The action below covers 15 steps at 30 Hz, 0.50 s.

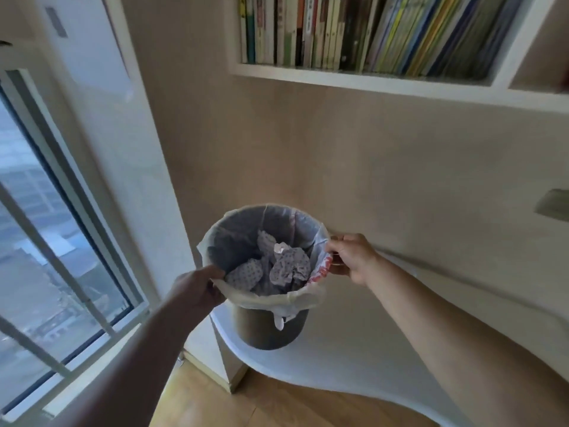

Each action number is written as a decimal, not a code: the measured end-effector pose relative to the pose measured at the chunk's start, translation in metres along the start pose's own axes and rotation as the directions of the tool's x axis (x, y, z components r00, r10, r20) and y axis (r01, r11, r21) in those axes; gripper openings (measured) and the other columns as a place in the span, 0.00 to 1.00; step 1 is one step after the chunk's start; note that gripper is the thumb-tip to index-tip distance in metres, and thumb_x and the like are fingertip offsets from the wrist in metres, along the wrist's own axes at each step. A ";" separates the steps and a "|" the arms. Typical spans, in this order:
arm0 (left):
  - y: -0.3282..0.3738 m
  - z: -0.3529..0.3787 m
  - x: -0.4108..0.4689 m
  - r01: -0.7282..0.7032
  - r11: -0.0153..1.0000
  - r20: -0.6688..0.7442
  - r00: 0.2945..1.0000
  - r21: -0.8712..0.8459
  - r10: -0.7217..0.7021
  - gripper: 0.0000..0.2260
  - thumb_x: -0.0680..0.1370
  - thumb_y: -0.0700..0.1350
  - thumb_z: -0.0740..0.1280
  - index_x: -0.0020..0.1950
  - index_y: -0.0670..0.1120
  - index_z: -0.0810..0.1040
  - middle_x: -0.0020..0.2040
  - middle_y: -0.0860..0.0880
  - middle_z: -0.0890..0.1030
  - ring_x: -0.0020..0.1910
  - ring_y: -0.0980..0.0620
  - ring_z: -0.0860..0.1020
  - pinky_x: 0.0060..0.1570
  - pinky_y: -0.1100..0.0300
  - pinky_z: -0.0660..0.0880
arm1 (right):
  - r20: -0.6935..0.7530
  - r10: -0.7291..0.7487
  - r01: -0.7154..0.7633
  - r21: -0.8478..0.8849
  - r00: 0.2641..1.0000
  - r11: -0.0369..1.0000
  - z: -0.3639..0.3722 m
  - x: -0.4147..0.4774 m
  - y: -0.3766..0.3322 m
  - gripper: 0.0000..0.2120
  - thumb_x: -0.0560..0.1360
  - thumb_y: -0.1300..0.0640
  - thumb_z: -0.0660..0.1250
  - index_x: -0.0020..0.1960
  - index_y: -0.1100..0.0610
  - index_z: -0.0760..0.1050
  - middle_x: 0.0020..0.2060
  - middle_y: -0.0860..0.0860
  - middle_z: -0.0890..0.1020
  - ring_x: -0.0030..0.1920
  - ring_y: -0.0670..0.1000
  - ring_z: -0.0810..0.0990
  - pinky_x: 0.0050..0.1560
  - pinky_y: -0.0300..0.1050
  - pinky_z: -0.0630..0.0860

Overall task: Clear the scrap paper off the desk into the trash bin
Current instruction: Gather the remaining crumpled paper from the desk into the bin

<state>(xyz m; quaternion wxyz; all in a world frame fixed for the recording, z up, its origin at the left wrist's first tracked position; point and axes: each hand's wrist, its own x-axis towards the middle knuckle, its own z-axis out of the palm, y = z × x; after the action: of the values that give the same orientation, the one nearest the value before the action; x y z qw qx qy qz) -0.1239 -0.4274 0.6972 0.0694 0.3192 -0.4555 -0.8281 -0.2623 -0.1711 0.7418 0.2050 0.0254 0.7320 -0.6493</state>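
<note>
A dark round trash bin point(268, 329) with a pale plastic liner stands at the left end of the white desk point(354, 359). Several crumpled balls of patterned scrap paper point(288, 266) lie inside it. My left hand point(197, 288) grips the bin's rim and liner on the near left side. My right hand point(351, 257) pinches the rim and liner on the right side, where the liner shows red print. Whether the bin rests on the desk or is lifted a little, I cannot tell.
A white wall shelf point(385, 81) full of upright books hangs above. A window point(46, 241) fills the left side. The desk's curved front edge runs to the right, with wooden floor point(246, 405) below. A small grey object point(552, 204) sits at the right edge.
</note>
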 end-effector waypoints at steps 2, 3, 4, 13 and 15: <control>-0.008 0.019 0.014 0.005 0.999 -0.041 0.999 0.041 -0.003 0.06 0.69 0.28 0.65 0.45 0.32 0.75 0.45 0.37 0.76 0.43 0.38 0.78 0.50 0.44 0.78 | -0.005 0.021 -0.021 -0.011 1.000 1.000 -0.016 0.020 0.005 0.12 0.71 0.69 0.65 0.32 0.57 0.74 0.24 0.52 0.77 0.22 0.49 0.75 0.26 0.39 0.75; -0.012 0.027 0.020 0.013 0.998 -0.053 0.999 0.058 -0.010 0.04 0.69 0.28 0.65 0.43 0.32 0.75 0.43 0.38 0.75 0.41 0.39 0.77 0.46 0.45 0.78 | -0.003 0.034 -0.034 -0.015 0.999 0.999 -0.023 0.030 0.008 0.12 0.71 0.69 0.65 0.32 0.57 0.74 0.23 0.52 0.77 0.23 0.49 0.76 0.26 0.39 0.75; -0.015 0.032 0.027 0.015 0.998 -0.052 0.999 0.067 -0.012 0.04 0.69 0.29 0.66 0.42 0.33 0.75 0.44 0.38 0.74 0.42 0.38 0.77 0.47 0.44 0.78 | 0.002 0.048 -0.048 -0.019 0.999 0.999 -0.028 0.040 0.011 0.12 0.71 0.69 0.65 0.32 0.57 0.74 0.23 0.52 0.77 0.23 0.49 0.76 0.26 0.39 0.75; -0.021 0.045 0.051 0.064 0.994 -0.157 0.986 0.090 -0.050 0.07 0.69 0.30 0.70 0.45 0.33 0.76 0.42 0.38 0.75 0.39 0.41 0.78 0.37 0.49 0.82 | 0.137 0.097 -0.092 -0.039 0.986 0.995 -0.042 0.093 0.022 0.07 0.72 0.68 0.65 0.39 0.58 0.76 0.31 0.56 0.80 0.26 0.50 0.80 0.29 0.43 0.79; -0.021 0.041 0.049 0.053 0.996 -0.111 0.993 0.078 -0.044 0.12 0.68 0.33 0.73 0.48 0.33 0.76 0.42 0.38 0.76 0.36 0.44 0.79 0.35 0.52 0.81 | 0.160 0.094 -0.091 -0.027 0.983 0.995 -0.044 0.094 0.022 0.05 0.72 0.67 0.66 0.41 0.58 0.77 0.32 0.56 0.81 0.27 0.50 0.81 0.29 0.43 0.79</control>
<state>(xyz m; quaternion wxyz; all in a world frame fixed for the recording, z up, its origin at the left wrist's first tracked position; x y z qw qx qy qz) -0.1824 -0.4062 0.6734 0.0609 0.3776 -0.4763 -0.7917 -0.3535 -0.1470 0.6934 0.2935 0.0048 0.7176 -0.6316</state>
